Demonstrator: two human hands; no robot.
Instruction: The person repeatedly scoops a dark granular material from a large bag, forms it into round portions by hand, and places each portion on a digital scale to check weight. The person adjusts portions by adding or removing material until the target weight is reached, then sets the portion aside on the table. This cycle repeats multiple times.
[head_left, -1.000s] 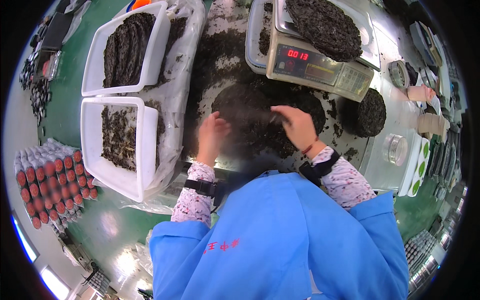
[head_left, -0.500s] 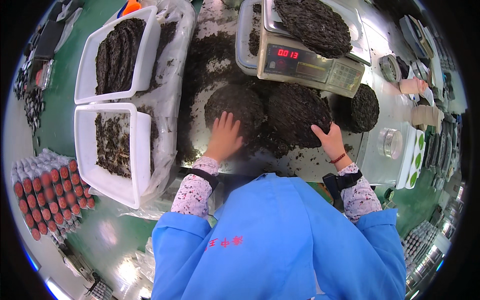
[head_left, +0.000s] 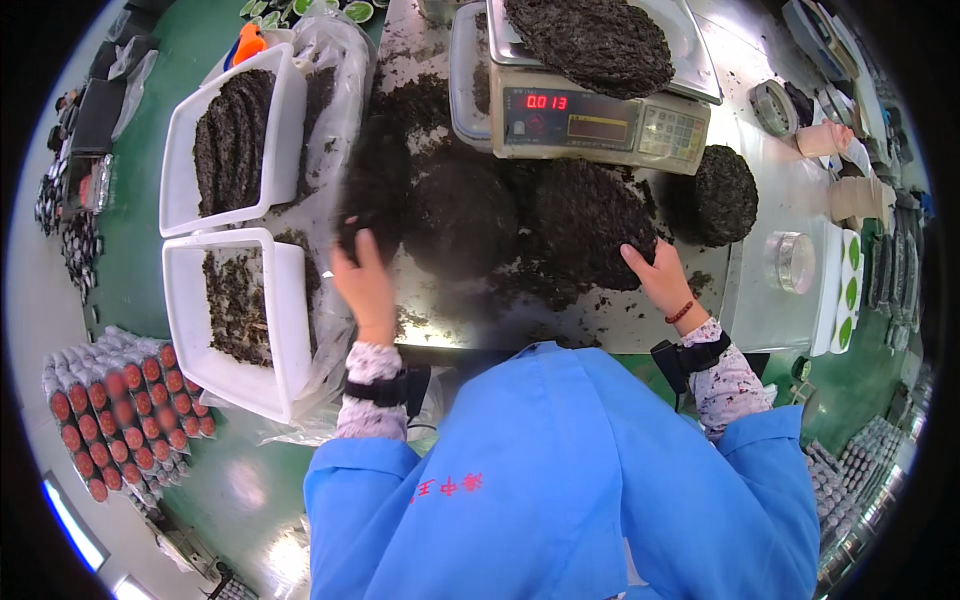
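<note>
My left hand (head_left: 364,290) is closed on the near edge of a dark dried seaweed cake (head_left: 375,185), which is blurred by motion. Beside it on the table lies a round seaweed cake (head_left: 462,215). My right hand (head_left: 660,280) grips the near right edge of another, oval seaweed cake (head_left: 592,222), thumb on top and fingers partly hidden at its rim. Beyond that stands a digital scale (head_left: 600,130) with a lit red display, carrying a large seaweed cake (head_left: 595,45). A smaller round one (head_left: 726,195) sits to the right.
Two white tubs stand at the left: the far tub (head_left: 180,160) holds stacked seaweed cakes, the near tub (head_left: 185,320) loose scraps. Clear plastic sheeting (head_left: 335,90) lies beside them. Dark crumbs litter the metal table (head_left: 440,335). A round clear container (head_left: 792,262) sits at the right.
My left hand has moved left from the middle round cake and now has a seaweed cake in its grip. My right hand stays on its cake. The view has shifted slightly.
</note>
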